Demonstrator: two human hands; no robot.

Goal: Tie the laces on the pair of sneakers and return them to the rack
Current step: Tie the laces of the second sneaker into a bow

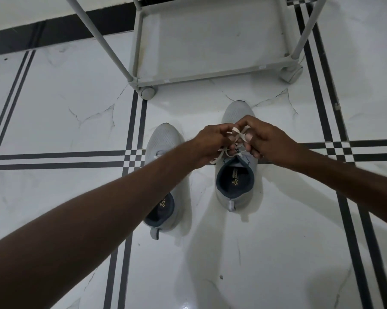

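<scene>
Both hands meet over the throat of the right-hand sneaker (236,175), and the laces (237,139) sit between them. The left hand (212,142) is closed, fingers pinched on the lace strands at its side, with a loose end trailing out below it toward the gap between the two shoes. The right hand (263,141) is also closed on the laces, its thumb and forefinger pinching a loop that stands up just above the knot area. The two hands are nearly touching, so neither is clearly nearer; the lace work lies directly between the fingertips, above the shoe's tongue.

That sneaker lies with its long axis running away from the person, toe toward the rack (210,72) and heel opening toward the camera. The coming pull looks like it should go crosswise to that axis, each hand drawing outward to its own side to tighten the bow.

The left-hand sneaker (168,139) stands just beside it on the floor (54,108), parallel, partly hidden under the left forearm; whether its lace is tied I cannot tell. The rack's bottom shelf sits near the toes, straight ahead, and appears bare where it shows.
</scene>
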